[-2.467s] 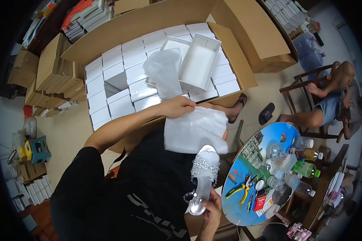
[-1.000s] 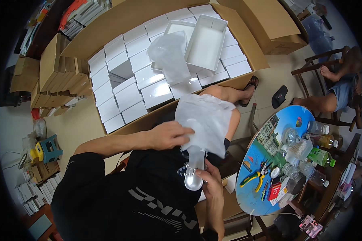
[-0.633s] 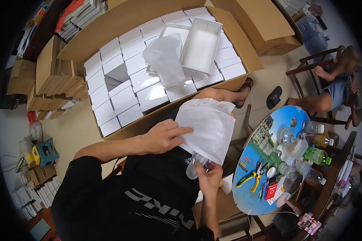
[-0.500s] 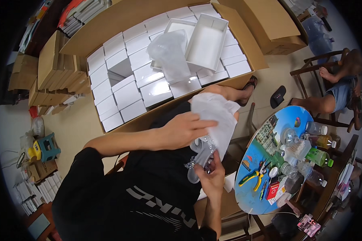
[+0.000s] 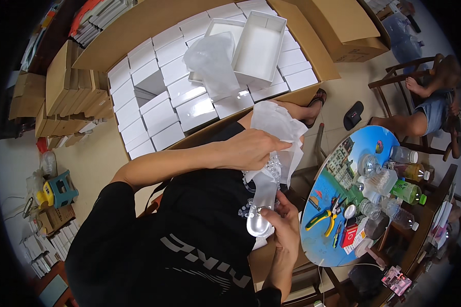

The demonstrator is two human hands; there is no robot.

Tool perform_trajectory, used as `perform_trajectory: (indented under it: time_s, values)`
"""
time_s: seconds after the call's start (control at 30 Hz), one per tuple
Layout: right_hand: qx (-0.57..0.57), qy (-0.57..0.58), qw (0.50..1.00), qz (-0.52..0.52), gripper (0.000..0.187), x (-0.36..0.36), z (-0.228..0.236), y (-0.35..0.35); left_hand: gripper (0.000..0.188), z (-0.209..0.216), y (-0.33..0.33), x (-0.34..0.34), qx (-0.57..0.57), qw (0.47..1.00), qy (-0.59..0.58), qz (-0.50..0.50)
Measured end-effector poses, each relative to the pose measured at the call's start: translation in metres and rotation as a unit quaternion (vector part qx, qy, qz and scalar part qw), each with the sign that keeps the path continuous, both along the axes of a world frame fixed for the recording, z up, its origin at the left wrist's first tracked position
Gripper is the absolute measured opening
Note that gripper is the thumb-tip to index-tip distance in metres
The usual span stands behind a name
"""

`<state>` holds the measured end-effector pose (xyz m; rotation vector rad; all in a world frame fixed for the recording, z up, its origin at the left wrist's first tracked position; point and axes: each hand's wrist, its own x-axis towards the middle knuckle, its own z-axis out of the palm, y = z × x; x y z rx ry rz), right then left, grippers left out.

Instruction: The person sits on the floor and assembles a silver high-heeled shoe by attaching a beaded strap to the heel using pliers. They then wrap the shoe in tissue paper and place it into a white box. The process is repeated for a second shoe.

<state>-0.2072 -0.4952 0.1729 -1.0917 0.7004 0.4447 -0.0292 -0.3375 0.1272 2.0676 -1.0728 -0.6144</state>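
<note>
A silvery sandal [image 5: 265, 192] with beaded, gem-like straps is held over my lap. My right hand [image 5: 286, 222] grips its rounded heel end, the thumb lying on the insole. Over the toe end, my left hand [image 5: 253, 148] holds a crumpled white wrapping sheet [image 5: 284, 123], its index finger stretched along it and the other fingers curled, partly hidden. Dark beaded strands [image 5: 245, 209] hang beside the sandal; whether they belong to a second one I cannot tell. Ahead is a large carton [image 5: 189, 140] packed with white boxes [image 5: 161, 120]. An opened white box [image 5: 261, 48] and a translucent bag [image 5: 212, 61] lie on top.
On the right, a round table [image 5: 320, 204] carries pliers [image 5: 325, 217], several plastic bottles [image 5: 407, 192] and a small red box [image 5: 349, 235]. Behind it, another person [image 5: 425, 117] sits on a wooden chair. A black slipper [image 5: 353, 115] lies on the floor. Flattened cartons [image 5: 69, 82] stand at left.
The sandal has turned so its insole faces up, its toe end nearer the wrapping. My left hand has moved slightly right and upward, and the wrapping has shifted and opened out.
</note>
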Motion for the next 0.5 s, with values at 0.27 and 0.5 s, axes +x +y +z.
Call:
perform_trajectory:
  time_s: [0.27,0.5]
  values:
    - [0.044,0.011,0.999,-0.005,0.073,-0.001,-0.008,-0.008,0.062,-0.001,0.006,-0.002,-0.021,1.000,-0.006,0.020]
    - [0.120,0.002,0.991,-0.062,0.073,-0.001,-0.009,-0.012,0.066,0.001,0.015,-0.004,-0.057,0.998,-0.003,0.020]
